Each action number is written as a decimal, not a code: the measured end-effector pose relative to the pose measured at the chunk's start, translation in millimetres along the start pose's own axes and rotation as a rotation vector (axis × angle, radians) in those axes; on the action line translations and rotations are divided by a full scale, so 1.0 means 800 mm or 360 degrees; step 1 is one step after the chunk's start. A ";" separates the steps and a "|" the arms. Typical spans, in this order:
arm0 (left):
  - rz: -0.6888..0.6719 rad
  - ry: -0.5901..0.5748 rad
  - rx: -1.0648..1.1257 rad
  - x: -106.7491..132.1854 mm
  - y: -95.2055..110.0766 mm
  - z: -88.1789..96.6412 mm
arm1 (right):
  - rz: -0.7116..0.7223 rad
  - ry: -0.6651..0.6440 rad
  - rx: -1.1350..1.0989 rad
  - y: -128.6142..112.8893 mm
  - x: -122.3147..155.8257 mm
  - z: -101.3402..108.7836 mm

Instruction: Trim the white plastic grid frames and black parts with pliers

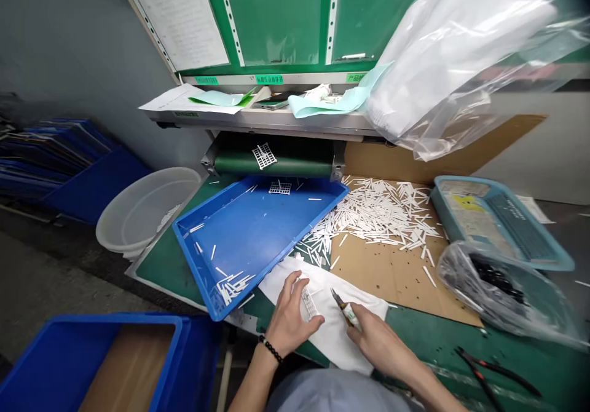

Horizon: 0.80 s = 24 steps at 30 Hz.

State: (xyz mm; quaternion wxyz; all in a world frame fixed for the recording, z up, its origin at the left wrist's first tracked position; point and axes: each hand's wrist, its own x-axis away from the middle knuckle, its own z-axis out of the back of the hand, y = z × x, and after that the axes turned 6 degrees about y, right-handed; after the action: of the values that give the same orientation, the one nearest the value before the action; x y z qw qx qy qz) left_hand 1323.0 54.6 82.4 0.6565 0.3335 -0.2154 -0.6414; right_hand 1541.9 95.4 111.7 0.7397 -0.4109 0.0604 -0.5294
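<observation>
Fingers of the left hand (289, 316) clasp the white grid (308, 303) above the cloth (364, 292); the right hand's (375, 340) wrap the nipper-like tool (345, 309), all in the head view. Steady grid, tips clear of skin: likely the safest way.

Black bracelet (271, 348) of round beads at the left wrist (266, 352), bare forearms (251, 380) and fingers (311, 325), greyish-blue clothing (338, 392)
</observation>
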 end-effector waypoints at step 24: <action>0.0071 0.0335 0.0493 0.013 -0.025 -0.058 | 0.0015 -0.0342 0.0632 -0.060 -0.035 -0.019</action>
State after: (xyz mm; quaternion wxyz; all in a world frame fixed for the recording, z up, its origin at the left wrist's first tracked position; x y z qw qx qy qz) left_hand 1342.9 52.9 34.7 0.6302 0.4911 -0.2490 -0.5475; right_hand 1486.6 105.7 124.6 0.8108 -0.3110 -0.1221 -0.4806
